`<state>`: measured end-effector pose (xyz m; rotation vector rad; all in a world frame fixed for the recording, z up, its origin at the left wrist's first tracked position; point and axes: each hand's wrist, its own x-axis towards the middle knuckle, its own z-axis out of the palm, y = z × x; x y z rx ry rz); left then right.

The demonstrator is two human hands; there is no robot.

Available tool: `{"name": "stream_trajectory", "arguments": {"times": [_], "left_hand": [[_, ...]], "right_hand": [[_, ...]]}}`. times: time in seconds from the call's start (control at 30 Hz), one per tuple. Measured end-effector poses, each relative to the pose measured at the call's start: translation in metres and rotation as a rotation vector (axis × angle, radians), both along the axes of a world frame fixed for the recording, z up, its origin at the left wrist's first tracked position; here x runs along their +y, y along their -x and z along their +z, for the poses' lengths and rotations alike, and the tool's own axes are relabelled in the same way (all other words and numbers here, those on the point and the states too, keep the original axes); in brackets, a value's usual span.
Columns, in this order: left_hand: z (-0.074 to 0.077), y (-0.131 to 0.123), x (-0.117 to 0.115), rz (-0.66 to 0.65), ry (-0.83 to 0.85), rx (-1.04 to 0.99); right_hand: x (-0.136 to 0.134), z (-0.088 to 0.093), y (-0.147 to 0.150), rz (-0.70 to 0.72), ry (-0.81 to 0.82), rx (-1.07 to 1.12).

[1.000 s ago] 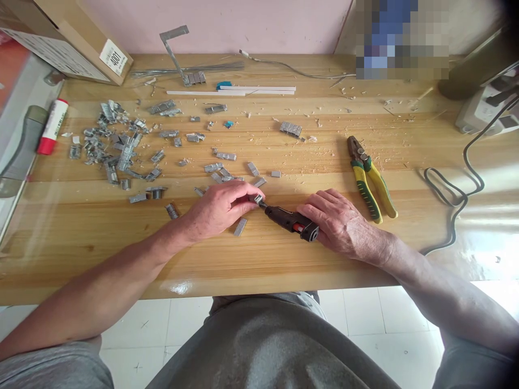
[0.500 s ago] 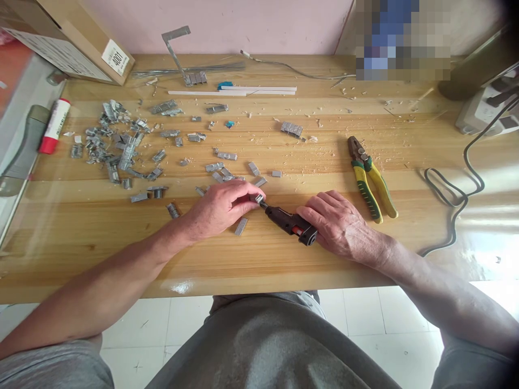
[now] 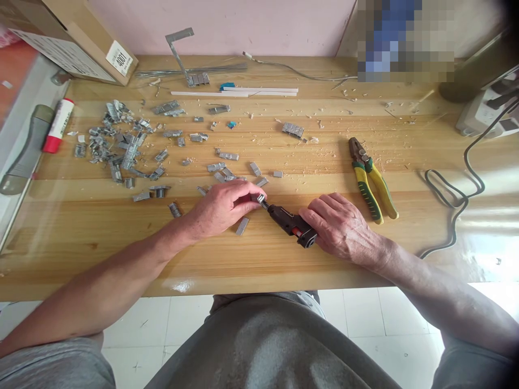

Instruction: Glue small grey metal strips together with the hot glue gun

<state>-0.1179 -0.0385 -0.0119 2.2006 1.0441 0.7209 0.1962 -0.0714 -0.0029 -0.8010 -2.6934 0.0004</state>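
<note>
Wooden bench (image 3: 219,265) below a pink wall (image 3: 243,27); metal scraps around both hands

From my remote station I view the bench through the head camera. Left hand (image 3: 225,208): thumb and fingers pinch a small metal piece (image 3: 260,198) above the bench's middle. Right hand (image 3: 343,229): wrapped about the rear of a black gun-shaped tool (image 3: 287,220), lower fingers hidden. Tool tip is at the piece; I cannot tell contact from a slight gap.

Surroundings: one loose grey block (image 3: 242,226) lies just nearer me than the left hand. More grey pieces (image 3: 229,156) lie beyond it, some partly masked by that hand. Scrap heap (image 3: 117,143) farther left, near a red-and-white marker (image 3: 59,125). Pliers (image 3: 373,181) rest right of the right hand, apart from it, handles towards me. A grey cable (image 3: 458,202) loops down and disappears behind the right forearm. White sticks (image 3: 263,89) lie towards the wall; a cardboard box (image 3: 95,54) occupies the far left corner.
</note>
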Motion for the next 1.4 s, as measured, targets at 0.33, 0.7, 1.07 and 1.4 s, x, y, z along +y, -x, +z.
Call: {"name": "stream_trajectory", "arguments": {"times": [0.33, 0.7, 1.07, 1.4], "left_hand": [[-0.0023, -0.0005, 0.0005, -0.008, -0.017, -0.023], [-0.0012, -0.0005, -0.0005, 0.002, 0.007, -0.023], [-0.0009, 0.0002, -0.0004, 0.022, 0.017, -0.007], [0.0010, -0.0004, -0.0014, 0.035, 0.056, -0.003]], "right_hand": [[0.0003, -0.0016, 0.0024, -0.002, 0.024, 0.039], [0.0023, -0.0039, 0.0013, 0.003, 0.001, 0.067], [0.0022, -0.0050, 0.0009, 0.002, -0.001, 0.063], [0.0017, -0.0049, 0.0010, 0.002, 0.007, 0.056]]}}
